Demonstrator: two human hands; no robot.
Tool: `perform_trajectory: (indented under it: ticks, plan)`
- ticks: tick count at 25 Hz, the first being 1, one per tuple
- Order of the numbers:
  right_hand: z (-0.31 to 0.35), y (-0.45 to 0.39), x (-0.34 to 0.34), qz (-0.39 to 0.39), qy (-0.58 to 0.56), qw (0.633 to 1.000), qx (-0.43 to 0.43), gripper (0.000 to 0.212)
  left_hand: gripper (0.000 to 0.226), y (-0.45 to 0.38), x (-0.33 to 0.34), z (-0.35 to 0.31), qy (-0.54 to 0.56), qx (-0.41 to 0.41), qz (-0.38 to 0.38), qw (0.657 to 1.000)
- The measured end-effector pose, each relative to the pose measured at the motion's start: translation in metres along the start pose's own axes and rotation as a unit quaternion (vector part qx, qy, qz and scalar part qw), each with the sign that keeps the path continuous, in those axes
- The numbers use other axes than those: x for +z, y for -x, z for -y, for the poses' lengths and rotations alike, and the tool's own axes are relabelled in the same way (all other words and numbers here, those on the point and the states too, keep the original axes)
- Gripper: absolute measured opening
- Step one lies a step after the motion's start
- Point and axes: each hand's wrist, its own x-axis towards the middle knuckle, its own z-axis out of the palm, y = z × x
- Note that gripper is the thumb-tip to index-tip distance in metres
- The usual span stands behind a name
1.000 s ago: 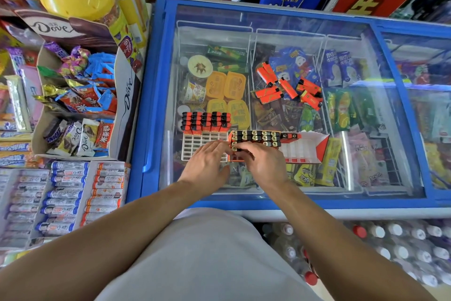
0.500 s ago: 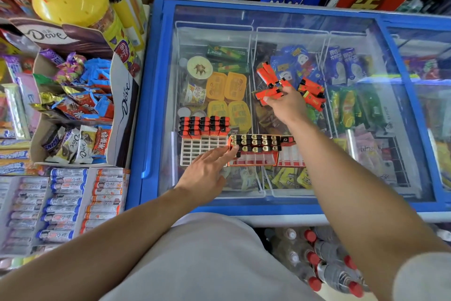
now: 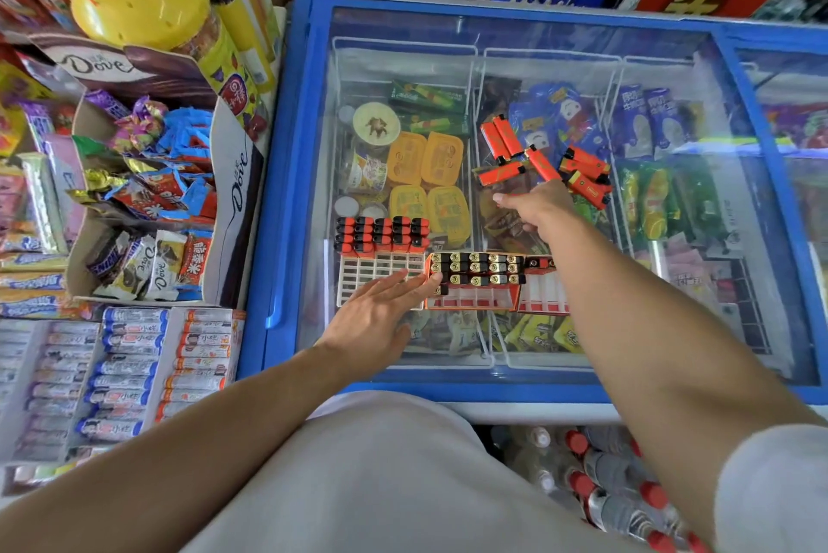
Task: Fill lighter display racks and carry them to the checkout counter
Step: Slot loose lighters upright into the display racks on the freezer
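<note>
Fingers of the left hand (image 3: 372,319) lie straight and spread, their tips touching the near left corner of the orange rack (image 3: 475,283). The right hand (image 3: 537,207) reaches farther out, and its fingers pinch one orange lighter (image 3: 542,163) at the edge of a loose heap of lighters (image 3: 582,169); the thumb sticks out to the left.

The orange rack is a shallow card tray with white dividers; its far rows hold dark lighters with brass-coloured tops, and its near slots stand bare. Touching it on the left is a white rack (image 3: 381,274), a plastic grid whose far half carries orange lighters with black caps. Both racks and the heap rest on the clear sliding glass lid of a freezer (image 3: 286,203) with a blue frame. Through the glass show white wire baskets with wrapped ice creams, yellow tubs and blue packets.

Left of the freezer sits a cardboard box (image 3: 233,189) printed with a chocolate brand name and filled with shiny sweet wrappers. Nearer lie trays of small tubes (image 3: 121,373). Beyond the box stands a yellow plastic jar (image 3: 134,1). Bottles (image 3: 596,476) with red caps stand below the freezer's near edge, at the person's right.
</note>
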Motion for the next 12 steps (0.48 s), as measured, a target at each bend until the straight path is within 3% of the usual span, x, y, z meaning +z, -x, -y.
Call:
perform_trajectory:
  ticks: [3,5,8,12]
  plan:
    - [-0.008,0.011,-0.015,-0.003,0.004,0.997,-0.071,0.03,0.08,0.0,0.0,-0.002,-0.013,0.003,-0.003,1.0]
    - [-0.008,0.04,-0.03,-0.005,-0.008,0.992,-0.124,0.01,0.087,0.002,0.002,-0.004,-0.022,-0.001,0.006,1.0]
    - [-0.018,0.103,-0.048,0.08,-0.029,0.98,-0.177,0.014,0.099,0.004,0.006,-0.008,-0.016,-0.007,0.03,0.999]
    - [-0.048,0.16,-0.04,0.166,0.057,0.961,-0.213,0.002,0.103,0.002,0.008,-0.013,-0.016,-0.004,0.021,1.0]
